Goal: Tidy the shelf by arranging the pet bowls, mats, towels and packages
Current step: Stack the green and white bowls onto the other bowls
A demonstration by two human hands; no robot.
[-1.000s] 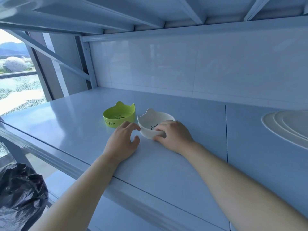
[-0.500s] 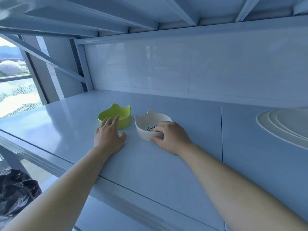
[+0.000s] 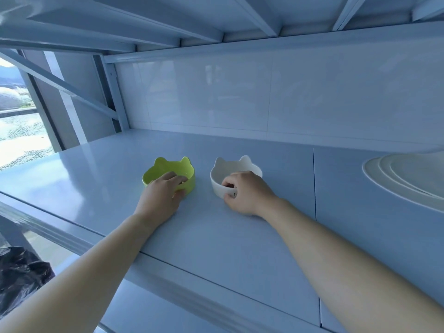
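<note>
Two cat-eared pet bowls stand side by side on the white shelf board (image 3: pixel 240 239), their ears pointing to the back wall. My left hand (image 3: pixel 163 193) grips the near rim of the green bowl (image 3: pixel 165 170), fingers inside and thumb on the outer wall. My right hand (image 3: pixel 245 191) holds the near wall of the white bowl (image 3: pixel 230 169), fingers curled over its rim. A gap of bare shelf separates the two bowls.
A stack of white oval plates or mats (image 3: pixel 408 179) lies at the right edge of the shelf. A black plastic bag (image 3: pixel 19 277) sits below left. The upper shelf's underside (image 3: pixel 216 18) hangs close overhead. A window (image 3: pixel 16 131) is to the left.
My left hand moved from the shelf surface onto the green bowl and gripped its rim. The bowls now stand farther apart, both turned with ears to the back.
</note>
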